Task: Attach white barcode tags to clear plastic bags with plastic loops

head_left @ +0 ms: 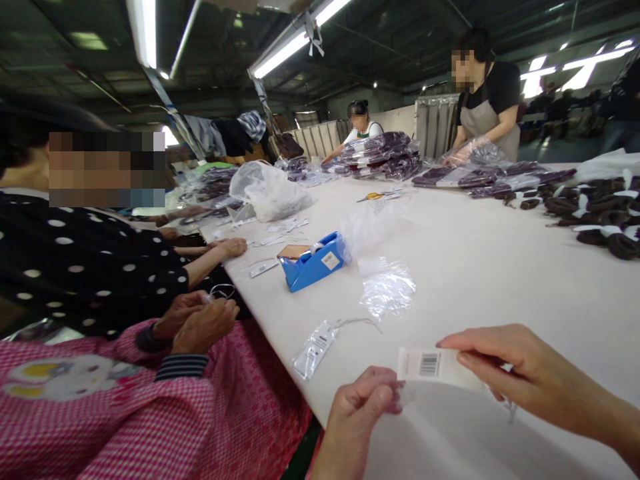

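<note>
Over the table's near edge, my right hand (510, 373) pinches a white tag (443, 367) with a printed barcode between thumb and fingers. My left hand (367, 407) is closed at the tag's left end, its fingertips on a small piece of clear plastic (407, 395). Just left of them lies a bagged tag with a string (316, 348). Behind it is a loose pile of small clear bags (387, 288). A blue tape dispenser (315, 263) stands farther back.
At the left, a person's hands (203, 323) work close to the white table (500, 253); another person in dotted clothing (85, 260) sits beyond. Yellow scissors (373, 197), bagged dark garments (383, 157) and dark bundles (600, 210) lie farther back.
</note>
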The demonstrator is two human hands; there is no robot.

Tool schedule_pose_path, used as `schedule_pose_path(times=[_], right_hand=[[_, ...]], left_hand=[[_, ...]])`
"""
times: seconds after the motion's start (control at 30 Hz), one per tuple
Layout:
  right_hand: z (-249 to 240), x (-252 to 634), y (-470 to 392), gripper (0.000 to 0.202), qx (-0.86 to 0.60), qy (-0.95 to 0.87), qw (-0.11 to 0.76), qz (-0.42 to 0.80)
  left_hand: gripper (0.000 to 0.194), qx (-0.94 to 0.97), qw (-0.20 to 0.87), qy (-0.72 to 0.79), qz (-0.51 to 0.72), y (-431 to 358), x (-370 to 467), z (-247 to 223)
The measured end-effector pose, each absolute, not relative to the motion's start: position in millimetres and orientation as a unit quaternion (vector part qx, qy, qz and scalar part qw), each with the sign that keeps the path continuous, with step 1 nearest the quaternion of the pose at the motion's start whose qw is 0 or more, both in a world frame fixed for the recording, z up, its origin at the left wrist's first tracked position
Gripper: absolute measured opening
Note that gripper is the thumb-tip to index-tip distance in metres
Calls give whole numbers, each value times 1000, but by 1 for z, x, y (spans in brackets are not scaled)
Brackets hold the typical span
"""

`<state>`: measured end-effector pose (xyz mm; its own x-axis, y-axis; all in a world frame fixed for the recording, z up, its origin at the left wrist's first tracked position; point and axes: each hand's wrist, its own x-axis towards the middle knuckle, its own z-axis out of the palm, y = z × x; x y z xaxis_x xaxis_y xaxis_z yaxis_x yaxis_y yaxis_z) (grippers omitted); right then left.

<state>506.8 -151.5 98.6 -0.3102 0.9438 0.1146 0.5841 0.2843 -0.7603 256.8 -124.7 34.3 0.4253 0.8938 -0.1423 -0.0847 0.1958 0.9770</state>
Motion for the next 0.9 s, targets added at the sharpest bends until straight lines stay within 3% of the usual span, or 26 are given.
schedule_pose_path(times=[0.9], right_hand=[[99,506,-150,27,-487,-795,254,257]], left_hand=[[25,495,667,408,379,-127,258,33]])
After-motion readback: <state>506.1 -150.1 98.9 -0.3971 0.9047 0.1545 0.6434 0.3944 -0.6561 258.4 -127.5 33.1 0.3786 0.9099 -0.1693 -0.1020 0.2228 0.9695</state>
